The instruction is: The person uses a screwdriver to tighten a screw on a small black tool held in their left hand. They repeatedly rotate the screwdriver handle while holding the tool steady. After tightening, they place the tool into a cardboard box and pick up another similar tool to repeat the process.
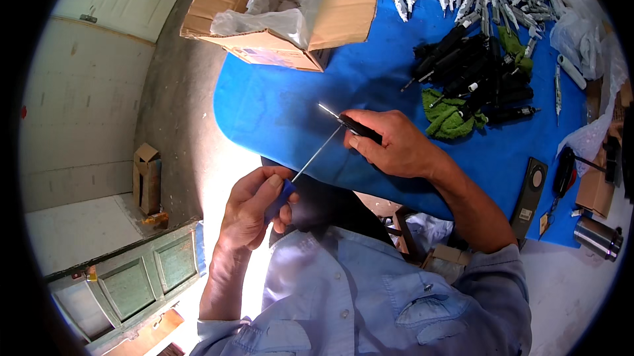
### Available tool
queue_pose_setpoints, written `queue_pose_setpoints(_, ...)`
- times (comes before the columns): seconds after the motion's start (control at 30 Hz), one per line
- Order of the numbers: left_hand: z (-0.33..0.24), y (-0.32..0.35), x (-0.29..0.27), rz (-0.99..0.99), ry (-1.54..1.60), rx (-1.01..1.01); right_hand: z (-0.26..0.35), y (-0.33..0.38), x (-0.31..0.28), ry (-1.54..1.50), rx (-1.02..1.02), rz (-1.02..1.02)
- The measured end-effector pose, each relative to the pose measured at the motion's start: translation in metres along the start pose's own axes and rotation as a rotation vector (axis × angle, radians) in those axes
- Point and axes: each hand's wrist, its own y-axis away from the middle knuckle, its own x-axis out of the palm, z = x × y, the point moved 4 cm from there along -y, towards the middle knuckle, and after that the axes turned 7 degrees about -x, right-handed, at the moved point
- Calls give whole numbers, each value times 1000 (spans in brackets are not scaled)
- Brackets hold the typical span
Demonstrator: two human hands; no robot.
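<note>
Evidently we have both hands full, held over the near edge of the blue tabletop (264,102). Our left hand (254,207) is wrapped around the blue handle of a screwdriver (282,197), thumb laid along the grip, and its thin shaft slants up and away to the right. Our right hand (389,141) is clamped on a slim black tool (362,130), thumb below and fingers above, with a metal rod (328,111) jutting from its far end toward the upper left. The two hands stand apart, linked only by the shaft, whose tip reaches the black tool near the base of that rod. Whether the tip sits in a screw or merely touches the side, we cannot tell at this size.

We judge the step to be driver work on the tool's front end. From here, the move seems to call for a steady right grip, the driver lined up squarely with whatever it meets, and a controlled twist of the left wrist; a slanted tip could slip.

Beyond our right hand, more black tools (462,59) lie heaped beside a green cloth (449,118), and an open cardboard box (350,6) stands at the far left.
</note>
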Motion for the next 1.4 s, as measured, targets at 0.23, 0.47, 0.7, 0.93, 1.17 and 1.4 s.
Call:
queue_pose_setpoints(0.23, -8, 10, 12, -94, -260, 211, 0, 0, 0, -9, 53, -5)
queue_pose_setpoints(0.47, -11, 16, 20, -307, -1060, 913, 1, 0, -2, 5, 79, 5)
queue_pose_setpoints(0.7, 8, -3, -1, 31, 70, -55, 2, -2, -1, 7, 21, 23)
queue_pose_setpoints(0.93, 1, 0, 2, -117, -219, 200, 7, 2, 2, -49, 70, 16)
queue_pose_setpoints(1.17, 10, 3, 0, -137, -262, 322, 13, -1, 6, -113, 128, -39)
queue_pose_setpoints(1.4, 13, -1, -7, 31, 8, 114, 25, 5, 8, -8, 81, -47)
